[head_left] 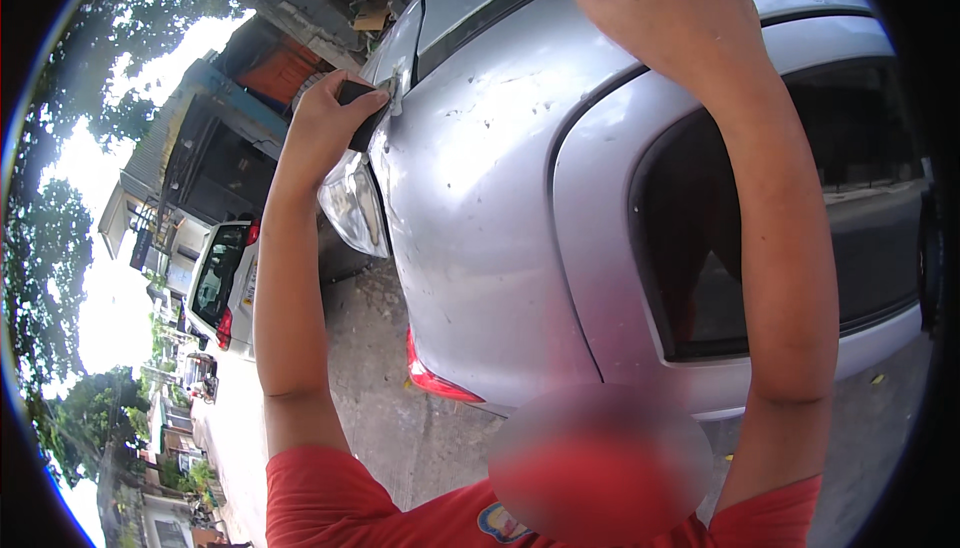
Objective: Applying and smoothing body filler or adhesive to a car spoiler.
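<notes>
From the head camera, I'm looking down past my raised arms at a silver car [470, 228] filling the middle and right. My left hand [328, 120] is gripping a flat dark block [369, 124] between thumb and fingers, and that block is sitting at the car's left-hand corner in this view, beside a scuffed patch [396, 94] and just above a clear lamp [354, 210]; whether it is touching the paint, I cannot tell. My right hand [680, 13] is reaching over the upper bodywork, its thumb standing apart and pointing left; the fingers are running out of the top edge, so I cannot tell whether they are open or closed. A dark seam [551, 188] is curving down the panel between my arms, and my right forearm is crossing in front of the dark side window [690, 218]. A red lamp [440, 377] is marking the lower corner. Room is opening between my left forearm and the car, over grey pavement [370, 358], while beyond that forearm a white car [241, 303] is standing well apart.
</notes>
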{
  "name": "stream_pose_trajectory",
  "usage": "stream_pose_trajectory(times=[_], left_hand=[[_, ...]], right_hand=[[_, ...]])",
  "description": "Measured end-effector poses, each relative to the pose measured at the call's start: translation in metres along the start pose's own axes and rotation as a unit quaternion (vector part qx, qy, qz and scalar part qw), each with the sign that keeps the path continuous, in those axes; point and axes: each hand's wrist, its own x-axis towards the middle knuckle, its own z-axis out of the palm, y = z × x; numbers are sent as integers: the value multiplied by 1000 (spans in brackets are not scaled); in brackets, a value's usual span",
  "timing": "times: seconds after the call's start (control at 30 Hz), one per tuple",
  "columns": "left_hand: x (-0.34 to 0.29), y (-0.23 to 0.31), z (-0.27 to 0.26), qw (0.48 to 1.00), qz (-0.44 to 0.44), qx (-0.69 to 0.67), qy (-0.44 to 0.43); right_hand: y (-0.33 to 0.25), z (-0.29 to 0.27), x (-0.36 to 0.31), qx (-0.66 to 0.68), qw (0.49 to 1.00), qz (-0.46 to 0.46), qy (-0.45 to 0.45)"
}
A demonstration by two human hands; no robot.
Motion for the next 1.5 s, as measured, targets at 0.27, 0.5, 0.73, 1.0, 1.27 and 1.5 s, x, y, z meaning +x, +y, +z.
stream_pose_trajectory(times=[0.27,0.5,0.73,1.0,1.27,1.5], left_hand=[[-71,-58,-19,979,19,192,60],[-89,-44,-3,987,-17,159,-24],[-80,-56,-4,997,-23,9,-75],[-77,-71,-11,998,-53,-13,3],[-84,-46,4,996,-69,-29,43],[-51,-68,-13,997,-21,78,-10]], right_hand=[[-20,-8,-1,22,999,36,-2],[-20,-11,-3,-17,999,30,15],[-25,-17,-2,2,998,56,-29],[-28,-18,0,-9,997,64,-31],[-26,-13,-2,4,999,53,-9],[-20,-11,-4,30,998,49,-1]])
